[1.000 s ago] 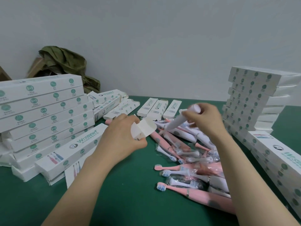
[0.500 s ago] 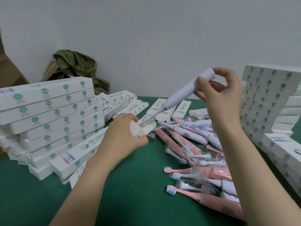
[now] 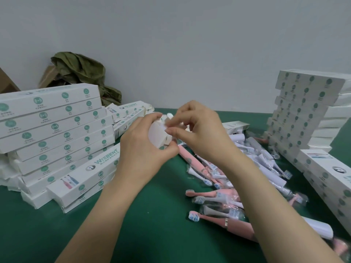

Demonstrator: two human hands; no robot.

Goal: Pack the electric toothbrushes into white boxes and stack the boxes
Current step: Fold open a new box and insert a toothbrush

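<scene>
Between my hands, the white box (image 3: 156, 136) opens rightward; my left hand (image 3: 141, 150) grips it, right hand (image 3: 199, 132) pinches its flap (image 3: 165, 127).

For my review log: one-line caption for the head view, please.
Left hand grips a white box while right hand pinches its end flap, beside loose toothbrushes.

Bare left grip (image 3: 140, 149), bare right grip (image 3: 201, 135), bare forearms (image 3: 115, 202)
</scene>
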